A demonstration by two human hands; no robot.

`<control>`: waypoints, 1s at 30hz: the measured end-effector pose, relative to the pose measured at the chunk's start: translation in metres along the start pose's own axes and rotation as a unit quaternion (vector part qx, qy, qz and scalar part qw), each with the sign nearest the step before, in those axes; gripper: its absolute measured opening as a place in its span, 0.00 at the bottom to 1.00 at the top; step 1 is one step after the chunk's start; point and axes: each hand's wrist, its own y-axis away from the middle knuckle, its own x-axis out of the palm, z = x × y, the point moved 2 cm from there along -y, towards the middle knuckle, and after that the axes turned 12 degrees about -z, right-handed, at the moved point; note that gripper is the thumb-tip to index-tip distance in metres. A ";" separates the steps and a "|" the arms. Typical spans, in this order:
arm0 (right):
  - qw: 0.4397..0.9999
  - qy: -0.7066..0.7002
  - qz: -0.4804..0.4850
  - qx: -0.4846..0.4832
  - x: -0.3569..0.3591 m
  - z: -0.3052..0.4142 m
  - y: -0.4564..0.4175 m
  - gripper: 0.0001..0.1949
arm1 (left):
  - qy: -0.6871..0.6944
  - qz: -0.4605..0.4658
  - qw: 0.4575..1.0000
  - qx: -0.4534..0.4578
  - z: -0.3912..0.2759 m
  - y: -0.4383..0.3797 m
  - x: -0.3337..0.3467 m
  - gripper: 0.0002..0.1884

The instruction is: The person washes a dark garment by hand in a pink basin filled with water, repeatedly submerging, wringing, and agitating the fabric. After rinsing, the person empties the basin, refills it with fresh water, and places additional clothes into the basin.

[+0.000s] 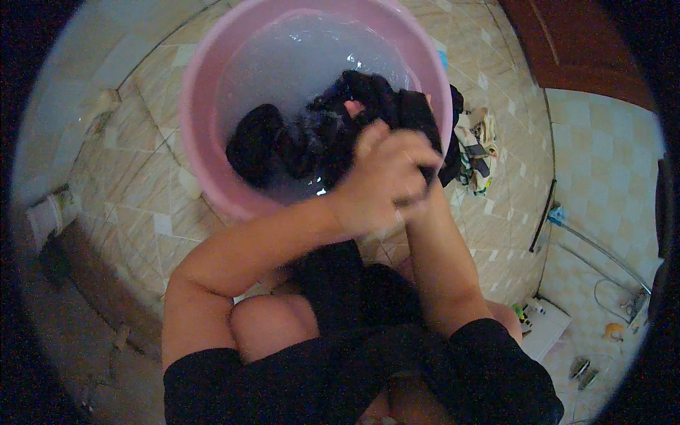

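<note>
A large pink plastic basin (195,122) holds cloudy water with some bubbles. Black wet cloth (313,143) lies bunched in it, partly under water. Blurred by motion, my left hand (382,180) reaches in from the left over the basin's near right rim, its fingers curled on the dark cloth. My right hand (429,102) is mostly hidden behind the left one and the cloth; only small bits of skin show, and the forearm comes up from the lower right. How its fingers sit cannot be seen.
Right of the basin, a pile of white patterned and dark clothes (478,154) lies on the tiled floor (143,170). A brown door (579,48) stands at upper right, a shower hose (605,252) by the right wall, and a white box-like stand (547,326) with bottles below it.
</note>
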 end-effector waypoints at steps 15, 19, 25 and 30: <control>0.928 0.231 -0.128 -0.262 -0.029 -0.027 -0.021 0.12 | -0.020 -0.071 0.997 -0.016 0.013 -0.001 0.009 0.09; 0.967 0.080 -0.236 -0.057 0.019 -0.034 -0.008 0.09 | -0.209 -0.185 0.933 -0.229 0.095 -0.006 -0.041 0.10; 0.816 0.369 -0.141 -0.422 0.094 0.049 0.000 0.13 | -0.236 -0.206 0.900 -0.304 0.109 -0.009 -0.089 0.16; 0.804 0.424 -0.071 -0.411 0.114 0.036 -0.005 0.13 | -0.070 -0.206 0.974 -0.070 0.065 -0.034 -0.082 0.20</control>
